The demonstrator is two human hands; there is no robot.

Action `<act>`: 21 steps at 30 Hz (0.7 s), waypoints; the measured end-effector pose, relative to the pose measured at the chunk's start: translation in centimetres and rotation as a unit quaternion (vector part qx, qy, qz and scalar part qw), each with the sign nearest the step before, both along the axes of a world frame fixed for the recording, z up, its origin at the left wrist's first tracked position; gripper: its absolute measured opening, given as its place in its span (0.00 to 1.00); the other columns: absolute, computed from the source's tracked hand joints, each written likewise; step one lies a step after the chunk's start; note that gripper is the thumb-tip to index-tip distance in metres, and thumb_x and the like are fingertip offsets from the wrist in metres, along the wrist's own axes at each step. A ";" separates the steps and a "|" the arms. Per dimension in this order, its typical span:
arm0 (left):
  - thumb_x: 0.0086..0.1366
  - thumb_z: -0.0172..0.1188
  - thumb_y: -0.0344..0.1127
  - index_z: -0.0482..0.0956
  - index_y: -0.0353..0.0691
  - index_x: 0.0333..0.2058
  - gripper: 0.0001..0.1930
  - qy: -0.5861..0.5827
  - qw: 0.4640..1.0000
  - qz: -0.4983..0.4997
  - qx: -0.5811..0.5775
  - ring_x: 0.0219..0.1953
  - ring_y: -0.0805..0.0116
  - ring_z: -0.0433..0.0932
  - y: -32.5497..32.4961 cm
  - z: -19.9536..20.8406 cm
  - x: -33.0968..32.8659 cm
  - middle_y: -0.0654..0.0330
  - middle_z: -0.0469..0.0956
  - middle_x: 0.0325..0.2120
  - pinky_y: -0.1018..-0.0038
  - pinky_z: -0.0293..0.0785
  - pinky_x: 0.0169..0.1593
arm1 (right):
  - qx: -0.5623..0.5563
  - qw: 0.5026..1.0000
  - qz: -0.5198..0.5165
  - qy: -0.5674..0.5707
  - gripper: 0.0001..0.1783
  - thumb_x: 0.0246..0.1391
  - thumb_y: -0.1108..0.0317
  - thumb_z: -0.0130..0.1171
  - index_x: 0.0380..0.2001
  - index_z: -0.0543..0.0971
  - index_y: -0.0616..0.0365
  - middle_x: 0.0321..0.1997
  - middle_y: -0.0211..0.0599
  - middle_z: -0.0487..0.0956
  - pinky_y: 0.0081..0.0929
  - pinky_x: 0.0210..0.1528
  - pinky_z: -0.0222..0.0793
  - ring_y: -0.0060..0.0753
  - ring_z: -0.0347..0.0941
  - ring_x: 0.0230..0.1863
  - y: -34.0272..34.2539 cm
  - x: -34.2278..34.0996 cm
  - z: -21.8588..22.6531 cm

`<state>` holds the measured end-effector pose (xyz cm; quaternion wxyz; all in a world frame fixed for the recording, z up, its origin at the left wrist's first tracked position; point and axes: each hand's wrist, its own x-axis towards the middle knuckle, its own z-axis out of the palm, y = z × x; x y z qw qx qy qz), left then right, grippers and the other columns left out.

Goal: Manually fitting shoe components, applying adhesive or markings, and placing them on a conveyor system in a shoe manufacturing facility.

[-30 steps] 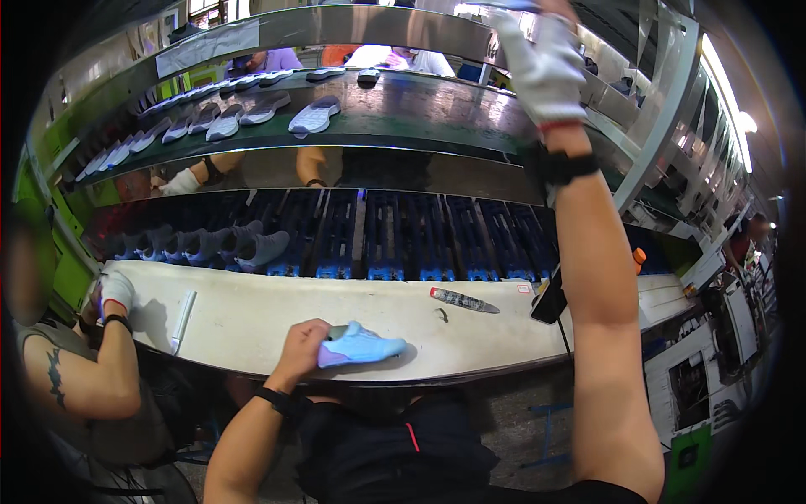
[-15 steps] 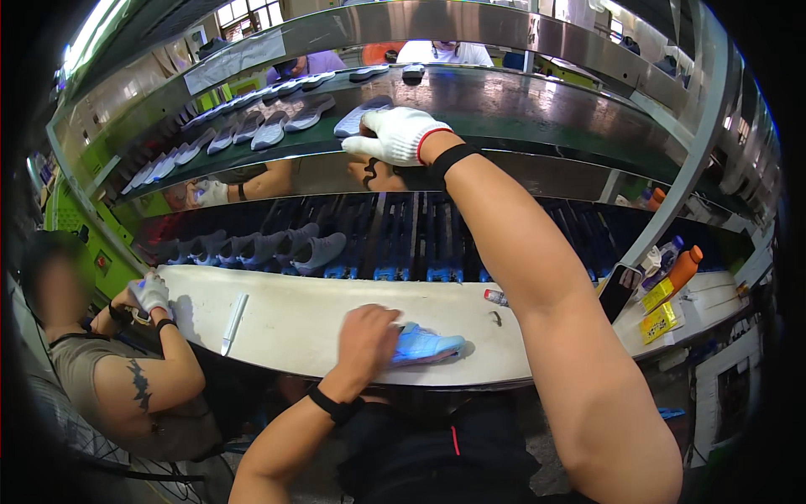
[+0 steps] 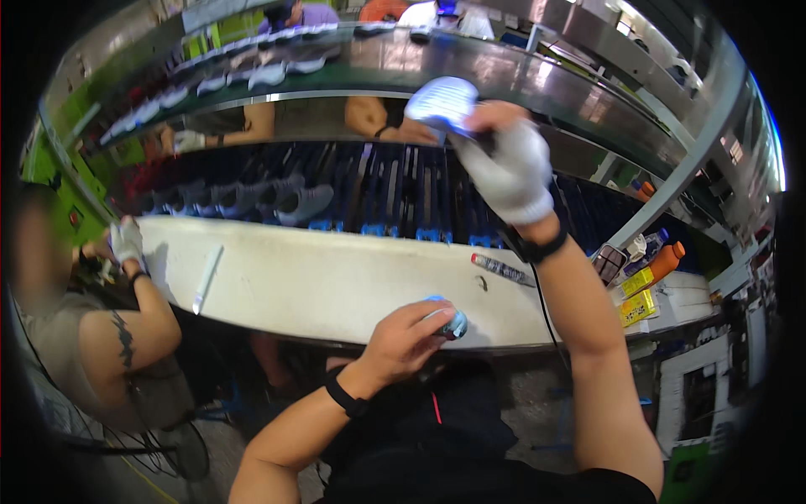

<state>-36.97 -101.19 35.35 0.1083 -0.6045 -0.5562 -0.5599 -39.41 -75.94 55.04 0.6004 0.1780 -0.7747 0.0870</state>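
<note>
My right hand (image 3: 510,168), in a white knit glove with bare fingertips, holds a pale shoe sole (image 3: 442,102) up in the air in front of the upper shelf. The sole is blurred by motion. Lower down, over the white bench top (image 3: 336,273), my bare left hand (image 3: 405,338) is closed around a light blue shoe (image 3: 454,326) near the bench's front edge. Only the shoe's end shows past my fingers; the rest is hidden behind the hand.
A row of dark shoes (image 3: 304,204) stands on the slatted rack behind the bench. More soles (image 3: 267,76) lie on the upper shelf. A white stick-like tool (image 3: 208,281), a dark marker (image 3: 502,270) and an orange bottle (image 3: 667,264) are on the bench. A co-worker (image 3: 134,332) sits at left.
My right hand has lifted the sole off the upper shelf and drawn it back toward me, to the right. My left hand has closed on the blue shoe and turned it. The whole view has shifted.
</note>
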 end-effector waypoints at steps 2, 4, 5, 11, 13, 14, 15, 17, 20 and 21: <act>0.57 0.76 0.24 0.86 0.47 0.64 0.33 0.013 0.999 0.029 0.008 0.56 0.46 0.85 -1.3 0.7 0.0 0.53 0.85 0.58 0.53 0.81 0.61 | -0.014 0.998 0.029 0.048 0.24 0.53 0.72 0.83 0.50 0.82 0.53 0.44 0.37 0.87 0.41 0.58 0.80 0.47 0.85 0.53 -0.6 5.6 -2.8; 0.56 0.77 0.25 0.90 0.49 0.58 0.28 0.046 0.992 0.117 -0.027 0.48 0.54 0.84 -3.2 1.9 0.9 0.59 0.88 0.53 0.58 0.79 0.58 | -0.212 0.960 0.180 -0.021 0.25 0.63 0.65 0.79 0.58 0.79 0.60 0.51 0.46 0.87 0.41 0.58 0.85 0.42 0.87 0.51 -0.5 10.1 -8.4; 0.56 0.78 0.25 0.91 0.49 0.56 0.27 0.062 0.984 0.156 -0.056 0.47 0.56 0.83 -4.0 1.9 1.0 0.61 0.89 0.51 0.59 0.78 0.57 | -0.357 0.901 0.234 -0.078 0.27 0.67 0.59 0.77 0.59 0.78 0.61 0.50 0.46 0.87 0.40 0.56 0.86 0.40 0.88 0.50 -2.2 12.9 -10.8; 0.72 0.71 0.23 0.76 0.33 0.49 0.13 -0.193 0.979 0.061 0.032 0.30 0.74 0.87 -4.1 -1.0 2.1 0.37 0.88 0.55 0.77 0.84 0.34 | -0.497 0.807 0.222 -0.229 0.30 0.74 0.40 0.64 0.46 0.77 0.60 0.52 0.54 0.87 0.35 0.55 0.82 0.36 0.87 0.47 -10.1 19.0 -18.7; 0.75 0.68 0.23 0.78 0.31 0.44 0.07 -0.186 0.981 0.047 -0.010 0.34 0.69 0.90 -4.7 0.1 2.7 0.33 0.86 0.56 0.72 0.88 0.40 | -0.507 0.799 0.227 -0.232 0.24 0.72 0.48 0.70 0.48 0.80 0.61 0.60 0.61 0.85 0.41 0.61 0.81 0.44 0.86 0.57 -11.9 19.5 -20.4; 0.76 0.68 0.28 0.81 0.31 0.41 0.06 -0.177 0.983 0.042 -0.007 0.36 0.66 0.91 -4.8 0.0 2.7 0.31 0.85 0.57 0.71 0.88 0.42 | -0.472 0.822 0.205 -0.243 0.22 0.72 0.50 0.71 0.47 0.80 0.60 0.67 0.65 0.82 0.38 0.61 0.79 0.44 0.86 0.57 -12.0 19.7 -21.5; 0.75 0.72 0.37 0.83 0.32 0.41 0.12 -0.184 0.981 0.040 -0.042 0.40 0.62 0.92 -5.4 1.1 2.9 0.30 0.85 0.58 0.70 0.87 0.45 | -0.478 0.820 0.203 -0.240 0.22 0.72 0.50 0.71 0.47 0.80 0.60 0.67 0.65 0.82 0.38 0.61 0.79 0.44 0.86 0.57 -12.4 19.6 -21.8; 0.71 0.77 0.43 0.85 0.33 0.42 0.17 -0.150 0.987 0.041 -0.028 0.44 0.57 0.93 -5.2 1.3 2.8 0.31 0.85 0.57 0.69 0.87 0.47 | -0.483 0.826 0.183 -0.225 0.22 0.72 0.51 0.71 0.47 0.81 0.60 0.70 0.67 0.80 0.38 0.62 0.78 0.44 0.86 0.57 -13.2 19.1 -22.2; 0.65 0.82 0.42 0.83 0.35 0.40 0.19 -0.129 0.988 0.074 -0.038 0.44 0.54 0.93 -5.0 1.3 3.1 0.35 0.87 0.56 0.70 0.87 0.44 | -0.465 0.834 0.197 -0.224 0.20 0.70 0.54 0.73 0.50 0.79 0.56 0.71 0.66 0.79 0.34 0.57 0.80 0.39 0.86 0.55 -12.9 19.0 -22.7; 0.62 0.84 0.40 0.83 0.35 0.38 0.19 -0.110 0.989 0.094 -0.035 0.41 0.53 0.93 -4.8 1.3 3.1 0.38 0.88 0.56 0.71 0.87 0.41 | -0.452 0.839 0.206 -0.223 0.20 0.69 0.55 0.74 0.51 0.78 0.55 0.71 0.66 0.79 0.33 0.55 0.80 0.38 0.86 0.54 -12.8 18.9 -22.6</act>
